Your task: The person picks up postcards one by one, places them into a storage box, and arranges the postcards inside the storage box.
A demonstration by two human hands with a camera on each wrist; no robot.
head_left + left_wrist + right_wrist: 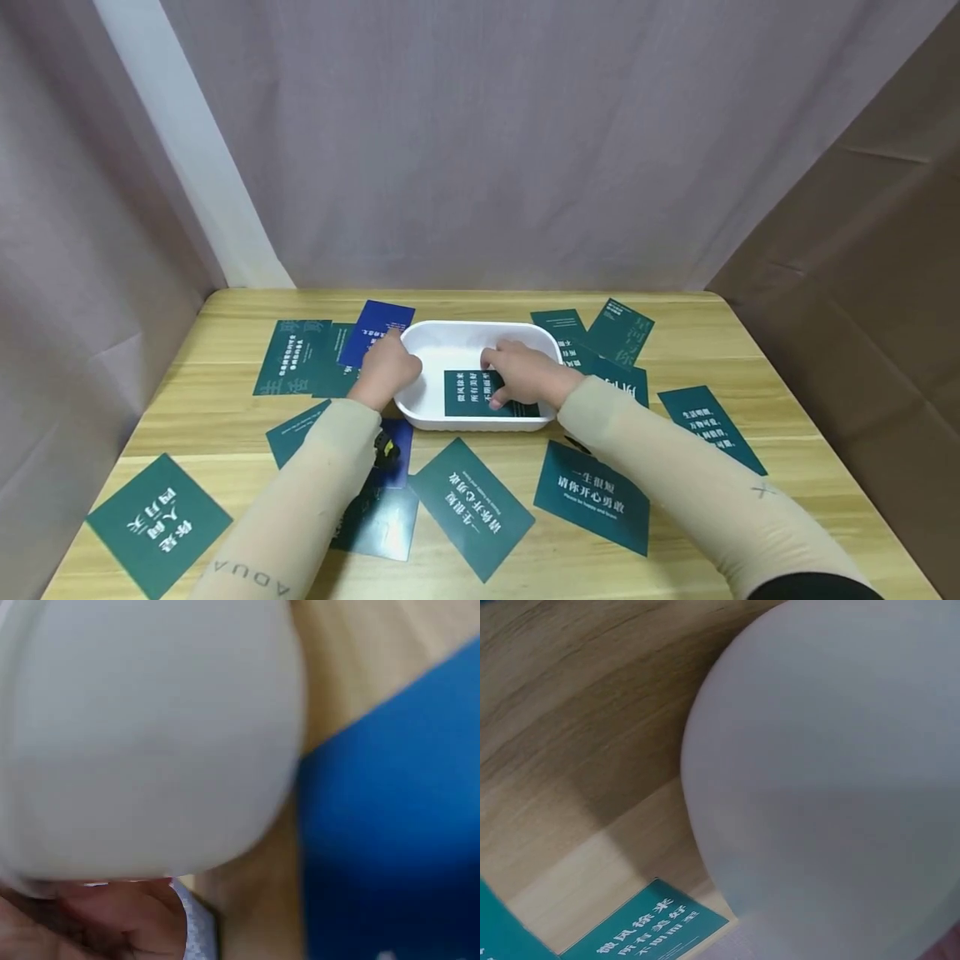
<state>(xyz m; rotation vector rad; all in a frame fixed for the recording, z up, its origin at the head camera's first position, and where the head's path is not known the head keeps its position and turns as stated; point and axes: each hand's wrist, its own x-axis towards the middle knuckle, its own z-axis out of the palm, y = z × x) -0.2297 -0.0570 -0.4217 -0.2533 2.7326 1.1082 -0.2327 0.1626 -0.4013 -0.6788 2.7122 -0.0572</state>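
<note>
A white plastic tray (480, 422) with rounded ends stands near the middle of the wooden table. My left hand (387, 369) grips its left rim; in the left wrist view, part of that hand (127, 919) shows below the tray's pale wall (157, 750). Inside the tray lies a green card (467, 394) with white writing. My right hand (528, 372) reaches over the right rim and holds this card, thumb on its face and fingers at its far edge. The right wrist view is mostly filled by the tray's outer wall (817, 787), and the right fingers are hidden there.
Left of the tray, a blue card (382, 317) overlaps green cards (288, 358). Several more lie around, including a diamond-turned card (474, 508) in front, another (592, 500) beside my right forearm, one at far left (160, 525) and one at right (712, 425). Curtains (480, 150) hang behind.
</note>
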